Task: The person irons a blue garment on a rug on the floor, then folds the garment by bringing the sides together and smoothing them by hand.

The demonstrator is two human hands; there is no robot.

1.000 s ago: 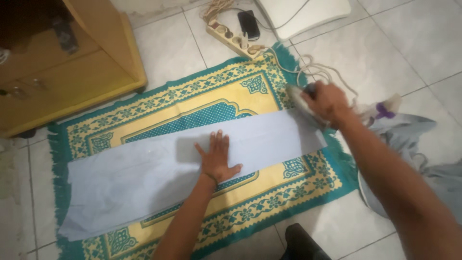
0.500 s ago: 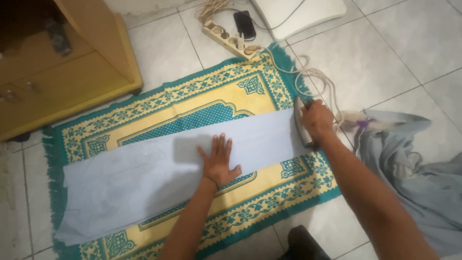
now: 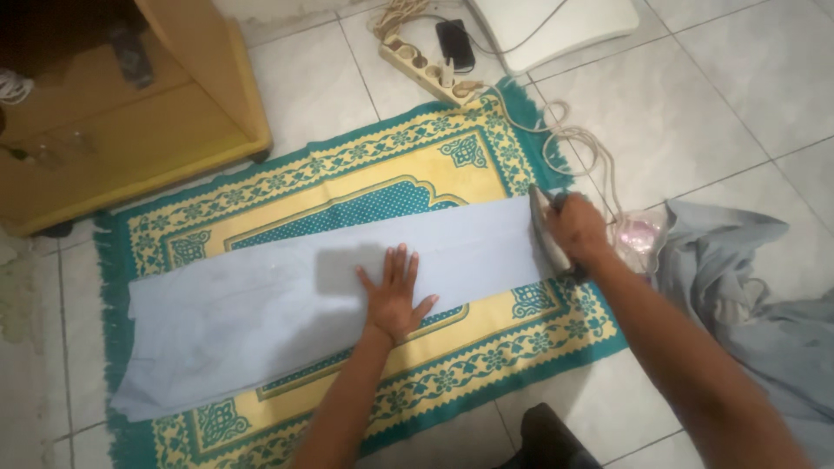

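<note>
Sliding left from the frame's right, the right hand (image 3: 575,227), fingers clamped on the iron (image 3: 549,233), had reached the cloth (image 3: 287,304)'s end; the left hand (image 3: 393,291) stayed flat, fingers apart.

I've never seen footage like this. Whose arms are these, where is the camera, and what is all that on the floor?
There is no machine here: the arms belong to a person who wears a camera on the head, so the single view looks down at their own hands.

On the tiled floor lies a teal and yellow patterned mat, and across it a long strip of pale blue cloth. The left hand presses flat on the cloth, fingers spread. The right hand grips a clothes iron at the cloth's right end.

The iron's cord loops up to a power strip. A crumpled grey garment lies to the right, and a wooden cabinet stands at the upper left.
</note>
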